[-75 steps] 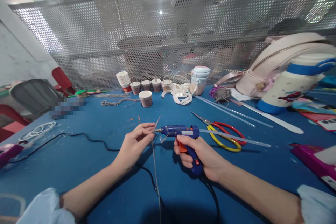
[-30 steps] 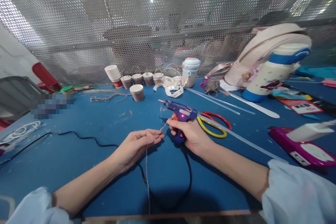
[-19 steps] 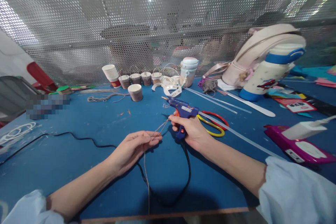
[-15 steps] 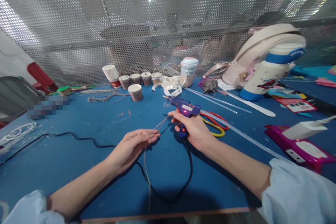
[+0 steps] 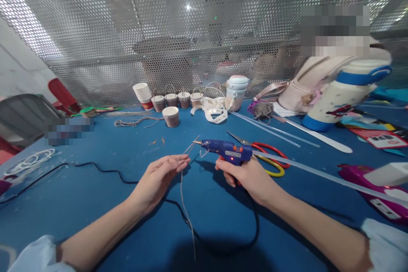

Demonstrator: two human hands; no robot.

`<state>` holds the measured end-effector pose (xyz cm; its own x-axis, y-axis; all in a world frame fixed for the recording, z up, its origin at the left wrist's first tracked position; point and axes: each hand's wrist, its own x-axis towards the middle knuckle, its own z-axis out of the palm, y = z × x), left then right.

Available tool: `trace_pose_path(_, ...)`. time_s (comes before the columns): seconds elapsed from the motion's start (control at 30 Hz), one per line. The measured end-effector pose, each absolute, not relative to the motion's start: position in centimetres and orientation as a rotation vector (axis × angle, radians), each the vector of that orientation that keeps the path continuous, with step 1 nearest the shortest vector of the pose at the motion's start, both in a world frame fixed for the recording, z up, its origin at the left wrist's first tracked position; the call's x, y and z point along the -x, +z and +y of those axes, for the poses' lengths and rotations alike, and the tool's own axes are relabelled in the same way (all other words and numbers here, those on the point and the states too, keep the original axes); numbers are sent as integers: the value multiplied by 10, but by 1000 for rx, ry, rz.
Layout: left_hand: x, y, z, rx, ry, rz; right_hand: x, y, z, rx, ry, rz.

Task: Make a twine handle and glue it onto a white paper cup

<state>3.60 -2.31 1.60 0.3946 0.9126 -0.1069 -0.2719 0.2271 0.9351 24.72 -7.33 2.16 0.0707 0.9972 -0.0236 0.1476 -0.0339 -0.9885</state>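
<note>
Head view, left to right. Black cable (image 5: 131, 182) lies slack over the blue table (image 5: 95, 195), likely so the tool can move freely. Left hand (image 5: 161, 174): thumb and fingertips closed in a pinch on grey cord (image 5: 182, 191), short ends poking up past them, long tail dangling. Holding back from the ends probably keeps skin off the nozzle (image 5: 198, 142). Glue gun (image 5: 219, 146) held about level above the table, nozzle at the cord ends, red light on. Right hand (image 5: 247, 174): fingers wrapped round its grip, no visible gap; looks chosen for aim. Scissors (image 5: 274, 148) lie behind that hand, presumably parked within reach. Glue stick (image 5: 318, 174) trails out the back.

Hard to read: pixelated patch (image 5: 68, 130) far left; strand count in the pinch; whether nozzle touches cord; trigger squeeze, mostly covered by the right hand. Scissors part-hidden; right sleeve (image 5: 385, 244) cut off.
</note>
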Motion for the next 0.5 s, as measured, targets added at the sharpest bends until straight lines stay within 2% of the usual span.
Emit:
trace_pose_path(0.27,-38,17,-24,-954,964,751,-237,19,-81,1302,1275,-1288)
trace_pose_path(0.5,-36,16,-24,-913,960,748,-239,16,-75,1211,1317,-976)
